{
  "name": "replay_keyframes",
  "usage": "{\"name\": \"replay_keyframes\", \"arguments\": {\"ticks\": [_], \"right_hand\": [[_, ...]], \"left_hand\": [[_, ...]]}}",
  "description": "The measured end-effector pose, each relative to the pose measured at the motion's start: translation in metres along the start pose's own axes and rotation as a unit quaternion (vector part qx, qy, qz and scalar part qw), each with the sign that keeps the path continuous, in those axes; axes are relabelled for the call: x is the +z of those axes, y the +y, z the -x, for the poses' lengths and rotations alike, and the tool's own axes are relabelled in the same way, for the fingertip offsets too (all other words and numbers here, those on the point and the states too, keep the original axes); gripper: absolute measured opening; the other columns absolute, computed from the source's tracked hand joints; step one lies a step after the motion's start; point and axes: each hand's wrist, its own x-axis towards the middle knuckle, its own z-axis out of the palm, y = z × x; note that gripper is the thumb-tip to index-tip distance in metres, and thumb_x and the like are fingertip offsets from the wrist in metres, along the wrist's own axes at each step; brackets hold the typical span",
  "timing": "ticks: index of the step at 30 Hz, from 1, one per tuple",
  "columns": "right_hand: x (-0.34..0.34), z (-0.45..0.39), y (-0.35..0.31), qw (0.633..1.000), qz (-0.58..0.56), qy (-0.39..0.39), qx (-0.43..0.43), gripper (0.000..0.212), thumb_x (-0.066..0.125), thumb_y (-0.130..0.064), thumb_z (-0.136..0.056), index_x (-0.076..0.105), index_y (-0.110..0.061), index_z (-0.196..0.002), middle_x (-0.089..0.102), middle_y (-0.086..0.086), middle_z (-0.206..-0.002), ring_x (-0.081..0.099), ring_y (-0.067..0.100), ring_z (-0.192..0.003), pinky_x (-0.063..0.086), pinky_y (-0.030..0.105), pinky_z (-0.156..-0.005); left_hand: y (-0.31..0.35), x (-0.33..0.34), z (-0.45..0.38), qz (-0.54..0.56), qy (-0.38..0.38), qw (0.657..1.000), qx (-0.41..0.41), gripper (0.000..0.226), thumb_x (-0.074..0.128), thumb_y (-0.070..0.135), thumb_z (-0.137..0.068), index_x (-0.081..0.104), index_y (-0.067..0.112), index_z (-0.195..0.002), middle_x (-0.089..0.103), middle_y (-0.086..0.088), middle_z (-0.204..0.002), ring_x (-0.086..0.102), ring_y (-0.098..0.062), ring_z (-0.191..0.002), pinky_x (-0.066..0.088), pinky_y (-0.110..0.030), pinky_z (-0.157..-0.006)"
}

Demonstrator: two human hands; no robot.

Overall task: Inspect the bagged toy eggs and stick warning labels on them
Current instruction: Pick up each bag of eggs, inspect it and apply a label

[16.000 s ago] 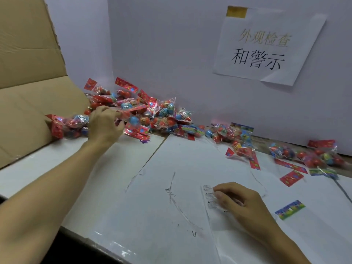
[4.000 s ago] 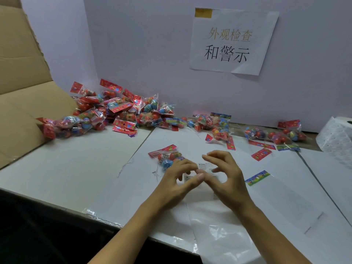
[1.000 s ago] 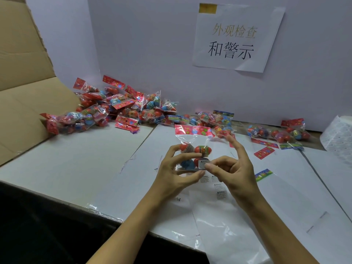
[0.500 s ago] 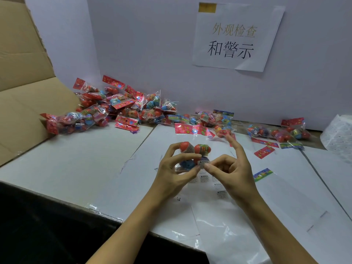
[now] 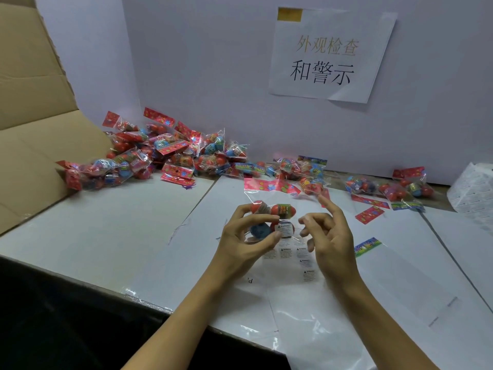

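Above the white table (image 5: 106, 244), the left hand (image 5: 240, 241) pinches the bag of toy eggs (image 5: 272, 217) between thumb and curled fingers, a warning label (image 5: 285, 230) stuck on its front. Just beside it, the right hand (image 5: 330, 241) hovers apart, fingers loosely spread, holding nothing.

Glossy clear plastic bag (image 5: 269, 206); matt paper sign (image 5: 328, 54); cardboard box (image 5: 32, 108).

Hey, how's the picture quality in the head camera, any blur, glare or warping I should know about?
Head view: the right hand is slightly motion-blurred at the fingertips; the left hand and the bag of toy eggs it holds are sharper. Glare streaks the clear plastic sheet. Wide-angle warping bends the cardboard box at the left edge. Lighting is soft, shadows faint.
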Motion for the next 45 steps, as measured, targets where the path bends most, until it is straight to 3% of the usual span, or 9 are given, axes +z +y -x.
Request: {"name": "replay_keyframes", "arguments": {"ticks": [3, 7, 15, 20, 26, 31, 37, 40, 45], "right_hand": [[0.003, 0.004, -0.004, 0.998, -0.024, -0.039, 0.032, 0.058, 0.064, -0.051, -0.084, 0.039, -0.045, -0.135, 0.075, -0.013, -0.089, 0.071, 0.004, -0.085, 0.057, 0.028, -0.072], [0.005, 0.006, -0.004, 0.997, -0.036, -0.050, 0.036, 0.088, 0.081, -0.047, -0.068, 0.033, -0.040, -0.142, 0.076, -0.004, -0.089, 0.075, 0.014, -0.084, 0.061, 0.025, -0.072], [0.002, 0.007, -0.003, 0.998, -0.042, -0.040, 0.014, 0.065, 0.071, -0.029, -0.089, 0.036, -0.040, -0.142, 0.077, -0.004, -0.082, 0.073, 0.012, -0.075, 0.056, 0.017, -0.066], [0.004, 0.008, -0.004, 0.998, -0.046, -0.043, 0.028, 0.077, 0.071, -0.051, -0.077, 0.032, -0.041, -0.143, 0.076, -0.002, -0.081, 0.075, 0.015, -0.081, 0.059, 0.022, -0.073], [0.003, 0.008, -0.001, 0.998, -0.047, -0.041, 0.025, 0.057, 0.063, -0.030, -0.093, 0.034, -0.039, -0.140, 0.076, -0.005, -0.079, 0.074, 0.012, -0.078, 0.054, 0.015, -0.065], [0.000, 0.003, -0.005, 0.992, -0.055, -0.062, 0.093, 0.050, 0.062, -0.061, -0.088, 0.046, -0.041, -0.131, 0.076, -0.015, -0.086, 0.072, 0.002, -0.087, 0.054, 0.015, -0.061], [-0.009, -0.002, -0.003, 0.987, -0.085, -0.047, 0.127, 0.028, 0.073, -0.038, -0.084, 0.073, -0.028, -0.109, 0.078, -0.007, -0.097, 0.073, 0.010, -0.090, 0.057, 0.023, -0.061], [-0.017, -0.009, 0.000, 0.982, -0.115, 0.012, 0.152, 0.016, 0.073, -0.029, -0.088, 0.075, -0.025, -0.103, 0.078, -0.004, -0.093, 0.073, 0.012, -0.086, 0.055, 0.022, -0.059], [-0.038, -0.021, -0.005, 0.977, -0.076, 0.018, 0.200, 0.016, 0.074, -0.034, -0.088, 0.076, -0.025, -0.101, 0.077, -0.007, -0.089, 0.069, 0.016, -0.087, 0.051, 0.029, -0.067]], "left_hand": [[0.000, 0.000, 0.001, 0.017, -0.001, 1.000, 0.016, 0.031, 0.084, 0.023, -0.079, 0.074, 0.031, -0.107, 0.057, 0.001, -0.126, 0.059, -0.004, -0.120, 0.056, -0.014, -0.081], [-0.001, 0.001, 0.001, 0.007, 0.001, 1.000, 0.012, 0.034, 0.082, 0.007, -0.084, 0.072, 0.027, -0.109, 0.059, 0.001, -0.125, 0.061, -0.005, -0.119, 0.056, -0.015, -0.082], [0.006, -0.001, 0.001, 0.023, 0.016, 0.999, -0.032, 0.021, 0.072, 0.021, -0.082, 0.075, 0.028, -0.102, 0.062, -0.003, -0.116, 0.065, -0.019, -0.112, 0.060, -0.027, -0.084], [0.004, 0.001, 0.001, 0.030, -0.001, 0.999, -0.033, 0.012, 0.074, 0.020, -0.092, 0.078, 0.027, -0.100, 0.060, 0.006, -0.117, 0.063, -0.015, -0.115, 0.062, -0.029, -0.082], [0.004, 0.001, 0.001, 0.019, 0.000, 0.999, -0.050, 0.015, 0.069, 0.013, -0.089, 0.075, 0.023, -0.099, 0.058, -0.004, -0.122, 0.061, -0.025, -0.117, 0.062, -0.034, -0.086], [0.012, 0.002, 0.003, 0.035, -0.015, 0.997, -0.069, 0.030, 0.058, 0.022, -0.083, 0.075, 0.024, -0.108, 0.058, 0.004, -0.128, 0.058, -0.017, -0.121, 0.061, -0.026, -0.081], [0.009, 0.001, 0.002, 0.018, 0.002, 0.995, -0.094, 0.073, 0.063, 0.046, -0.080, 0.026, 0.067, -0.140, 0.059, 0.016, -0.138, 0.061, -0.006, -0.123, 0.051, -0.020, -0.093], [0.005, 0.001, 0.000, 0.022, 0.019, 0.994, -0.106, 0.067, 0.065, 0.048, -0.080, 0.035, 0.056, -0.139, 0.069, 0.028, -0.116, 0.067, 0.004, -0.110, 0.054, -0.010, -0.082], [0.006, 0.003, -0.001, 0.027, 0.034, 0.994, -0.101, 0.026, 0.070, 0.035, -0.088, 0.068, 0.021, -0.110, 0.075, 0.005, -0.106, 0.076, -0.018, -0.096, 0.060, -0.024, -0.077]]}}
